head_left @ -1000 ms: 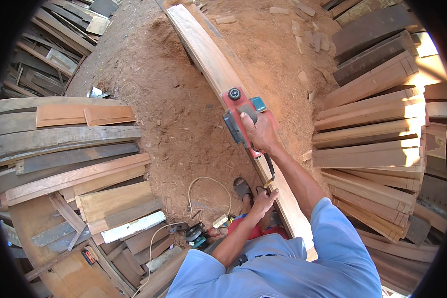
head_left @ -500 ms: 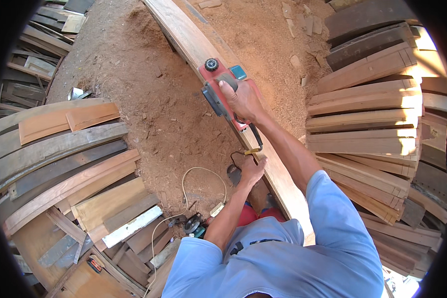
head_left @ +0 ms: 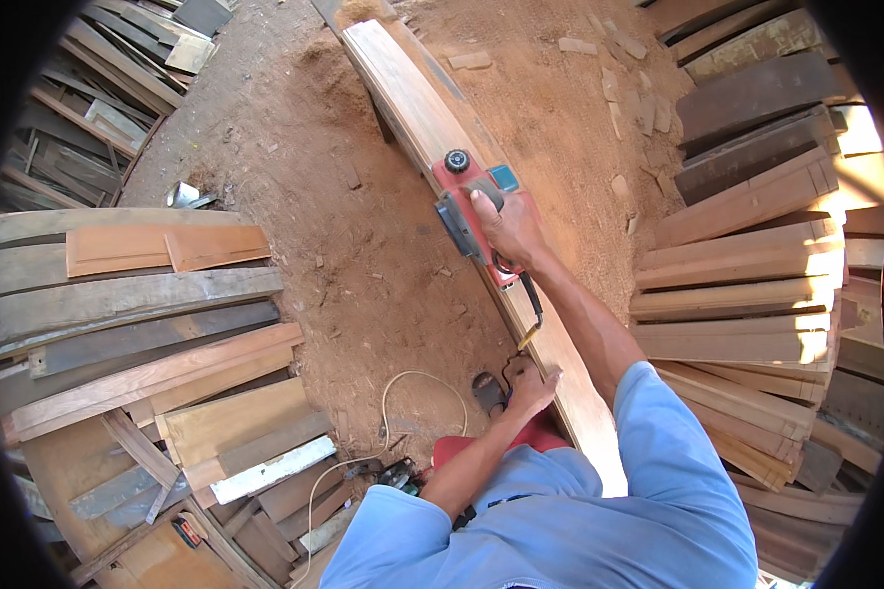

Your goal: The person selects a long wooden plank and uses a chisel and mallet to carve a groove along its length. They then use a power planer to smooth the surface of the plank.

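A red and black electric hand planer (head_left: 467, 211) with a round black knob and a teal part sits on a long pale plank (head_left: 408, 88). My right hand (head_left: 513, 228) is wrapped round the planer's rear handle. Nearer my body, my left hand (head_left: 532, 388) is at the plank's left edge, its thumb at the edge and its fingers curled. A black power cord (head_left: 531, 299) with a yellow wrapped stretch runs back from the planer and loops by those fingers. The hand hides what it grips.
Stacked boards (head_left: 138, 294) fill the left, and more stacked planks (head_left: 737, 294) stand on the right. Shavings and dust cover the ground (head_left: 363, 245). A pale cable (head_left: 385, 402) curves across it to dark tools (head_left: 398, 474) beside my left arm. Wood scraps (head_left: 614, 98) lie beyond the plank.
The whole view has shifted, showing the plank's far end. My left hand has drawn back along the plank, farther from the planer. My right hand still holds the planer, which sits slightly nearer me.
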Available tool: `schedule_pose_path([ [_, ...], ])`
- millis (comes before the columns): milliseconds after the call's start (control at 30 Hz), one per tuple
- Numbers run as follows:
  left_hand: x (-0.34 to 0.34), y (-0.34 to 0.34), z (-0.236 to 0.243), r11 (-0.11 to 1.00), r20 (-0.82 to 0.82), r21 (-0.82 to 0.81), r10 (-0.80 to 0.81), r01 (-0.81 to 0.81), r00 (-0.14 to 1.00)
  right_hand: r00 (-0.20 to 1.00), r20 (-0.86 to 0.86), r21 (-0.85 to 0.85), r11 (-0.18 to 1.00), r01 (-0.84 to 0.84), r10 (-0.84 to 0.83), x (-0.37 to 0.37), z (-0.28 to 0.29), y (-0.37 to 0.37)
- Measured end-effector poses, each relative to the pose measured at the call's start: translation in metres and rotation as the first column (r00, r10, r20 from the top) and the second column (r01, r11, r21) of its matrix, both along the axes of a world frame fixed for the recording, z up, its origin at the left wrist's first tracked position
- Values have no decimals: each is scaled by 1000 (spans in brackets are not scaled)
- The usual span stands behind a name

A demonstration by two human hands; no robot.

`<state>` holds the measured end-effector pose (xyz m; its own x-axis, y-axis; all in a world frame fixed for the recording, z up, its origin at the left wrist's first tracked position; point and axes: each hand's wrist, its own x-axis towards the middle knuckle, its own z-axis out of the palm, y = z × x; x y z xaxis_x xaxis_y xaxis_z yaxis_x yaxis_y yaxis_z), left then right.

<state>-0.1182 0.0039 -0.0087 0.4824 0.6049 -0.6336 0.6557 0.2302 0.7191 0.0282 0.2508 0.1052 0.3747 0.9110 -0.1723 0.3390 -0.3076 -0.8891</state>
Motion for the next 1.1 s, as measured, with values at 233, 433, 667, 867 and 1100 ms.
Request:
schedule_pose_path([
  [233, 3, 11, 18, 988, -136, -148, -60, 40, 989, 999, 32, -3, 1000, 22, -22, 2, 1, 31],
  [433, 3, 13, 20, 975, -143, -208, -111, 80, 983, 999, 30, 35, 999, 15, -16, 3, 4, 62],
  [667, -10, 14, -27, 942, -121, -139, -321, 304, 939, 999, 34, 55, 998, 24, -26, 7, 3, 115],
  [867, 3, 180, 26, 996, -49, -70, 55, -58, 997, 1000, 9, 28, 999, -22, 22, 11, -1, 149],
  [1100, 6, 219, 11, 998, -151, 33, 52, -48, 987, 997, -75, 21, 1000, 16, -15, 4, 27, 182],
])
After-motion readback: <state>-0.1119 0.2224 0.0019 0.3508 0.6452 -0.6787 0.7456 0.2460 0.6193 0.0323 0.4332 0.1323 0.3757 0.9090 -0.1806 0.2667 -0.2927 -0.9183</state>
